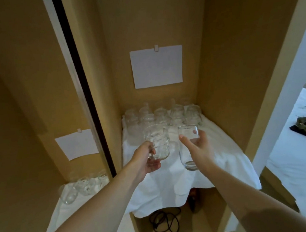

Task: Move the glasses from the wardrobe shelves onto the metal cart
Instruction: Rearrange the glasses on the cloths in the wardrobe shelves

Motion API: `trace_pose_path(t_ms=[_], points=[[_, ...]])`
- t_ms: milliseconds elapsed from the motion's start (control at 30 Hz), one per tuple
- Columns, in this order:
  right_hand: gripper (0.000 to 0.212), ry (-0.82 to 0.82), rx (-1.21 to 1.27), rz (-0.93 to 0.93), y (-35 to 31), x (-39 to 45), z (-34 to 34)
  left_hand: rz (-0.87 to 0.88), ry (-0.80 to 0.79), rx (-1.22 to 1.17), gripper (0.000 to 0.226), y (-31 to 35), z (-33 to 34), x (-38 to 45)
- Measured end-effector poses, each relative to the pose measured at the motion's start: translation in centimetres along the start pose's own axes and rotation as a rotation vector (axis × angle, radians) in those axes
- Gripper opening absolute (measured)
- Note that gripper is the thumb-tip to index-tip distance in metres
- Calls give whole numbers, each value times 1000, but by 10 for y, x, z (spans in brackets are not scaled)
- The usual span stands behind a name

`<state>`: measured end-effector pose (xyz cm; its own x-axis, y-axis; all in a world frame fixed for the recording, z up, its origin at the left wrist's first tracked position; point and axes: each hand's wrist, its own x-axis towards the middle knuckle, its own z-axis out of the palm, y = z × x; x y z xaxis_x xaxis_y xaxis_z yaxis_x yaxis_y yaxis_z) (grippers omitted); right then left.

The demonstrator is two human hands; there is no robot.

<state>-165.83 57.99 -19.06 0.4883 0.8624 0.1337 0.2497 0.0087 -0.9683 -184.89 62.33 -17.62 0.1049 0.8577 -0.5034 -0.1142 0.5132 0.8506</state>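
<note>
Meanwhile the left hand (pixel 145 158) gripped a ribbed glass (pixel 157 143) and the right hand (pixel 198 145) clasped a smooth glass (pixel 188 146), both lifted above the front of the white cloth (pixel 173 185) covering the wardrobe shelf. More glasses (pixel 163 114) crowded the shelf's back edge, under a sheet of paper (pixel 157 66).

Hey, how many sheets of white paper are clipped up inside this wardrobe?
2. One sheet of paper hangs on the back wall above the glasses; a second sheet hangs lower in the left compartment. Others may be out of view.
</note>
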Motion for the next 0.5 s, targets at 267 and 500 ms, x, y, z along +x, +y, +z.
trace_pose_path(t_ms=[267, 500], points=[[79, -8, -74, 85, 30, 66, 6, -53, 2, 3, 35, -2, 29, 71], [82, 89, -87, 65, 68, 109, 13, -27, 38, 25, 36, -20, 53, 126]])
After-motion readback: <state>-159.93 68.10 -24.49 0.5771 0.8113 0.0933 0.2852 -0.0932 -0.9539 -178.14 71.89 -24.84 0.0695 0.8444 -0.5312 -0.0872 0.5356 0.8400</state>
